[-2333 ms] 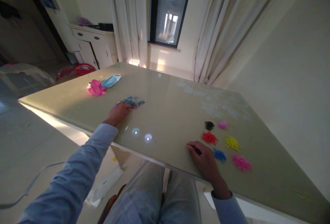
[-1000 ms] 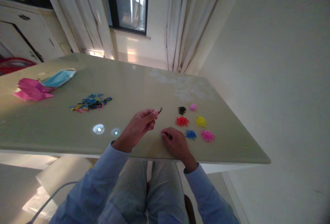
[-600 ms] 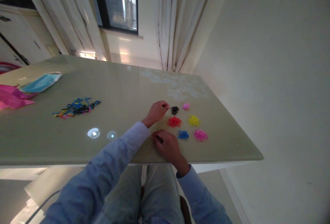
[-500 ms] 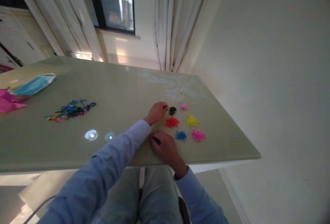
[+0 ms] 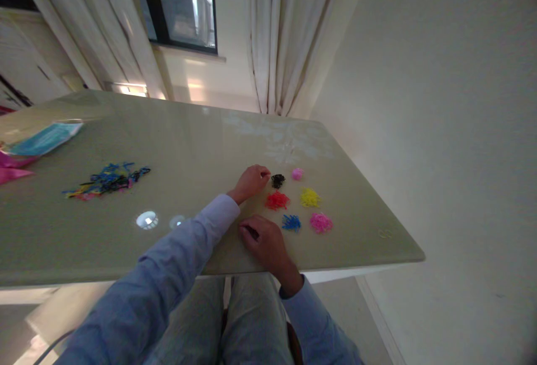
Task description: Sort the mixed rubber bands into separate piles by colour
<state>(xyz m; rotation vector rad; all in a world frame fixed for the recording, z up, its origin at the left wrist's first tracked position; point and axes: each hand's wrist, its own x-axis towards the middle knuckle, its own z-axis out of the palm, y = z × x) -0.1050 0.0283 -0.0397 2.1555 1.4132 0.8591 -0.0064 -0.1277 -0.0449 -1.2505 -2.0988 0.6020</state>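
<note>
My left hand [image 5: 252, 181] reaches across to the left edge of a small black pile [image 5: 277, 181], its fingers pinched together; anything between them is too small to make out. Nearer the table's front edge, my right hand [image 5: 265, 242] rests with curled fingers left of a blue pile [image 5: 291, 223], and what it may hold is hidden. Around them lie a red pile [image 5: 277, 200], a yellow pile [image 5: 310, 197], a light pink pile [image 5: 297, 174] and a bright pink pile [image 5: 321, 223]. A mixed-colour heap of small bands [image 5: 109, 180] lies at the left.
The glossy table [image 5: 188, 146] carries a blue face mask [image 5: 47, 139] and a pink sheet [image 5: 14, 167] at the far left. Two pale rings [image 5: 385, 234] lie near the right corner. A wall stands close on the right.
The view has shifted slightly. My left hand is a little farther from the black pile, while my right hand has kept nearly the same pose.
</note>
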